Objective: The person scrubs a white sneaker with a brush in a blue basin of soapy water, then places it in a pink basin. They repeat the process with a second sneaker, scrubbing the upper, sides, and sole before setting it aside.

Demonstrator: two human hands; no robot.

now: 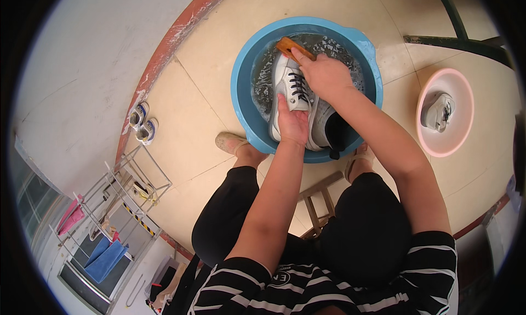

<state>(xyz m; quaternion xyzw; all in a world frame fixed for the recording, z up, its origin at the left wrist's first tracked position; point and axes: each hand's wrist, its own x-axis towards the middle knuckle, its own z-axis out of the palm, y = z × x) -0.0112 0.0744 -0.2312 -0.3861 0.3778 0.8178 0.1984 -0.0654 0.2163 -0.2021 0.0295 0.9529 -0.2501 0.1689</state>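
Observation:
A white sneaker (290,82) with black laces is held over a blue plastic basin (239,97), its toe pointing away from me. My left hand (292,121) grips it near the heel end, the thumb along its side. In my right hand (326,74) is a wooden-backed scrubbing brush (294,48), pressed on the toe; its bristles are mostly hidden. A second shoe (322,128), pale with a dark lining, leans in the basin to the right of the first. Soapy grey water (263,74) fills the basin's bottom.
To the right, a pink basin (466,121) holds a white shoe (439,112). A dark green metal frame (456,43) stands at the upper right. On the left are a pair of sneakers (144,123) by the wall and a metal rack (144,179). Between my legs is a wooden stool (316,208).

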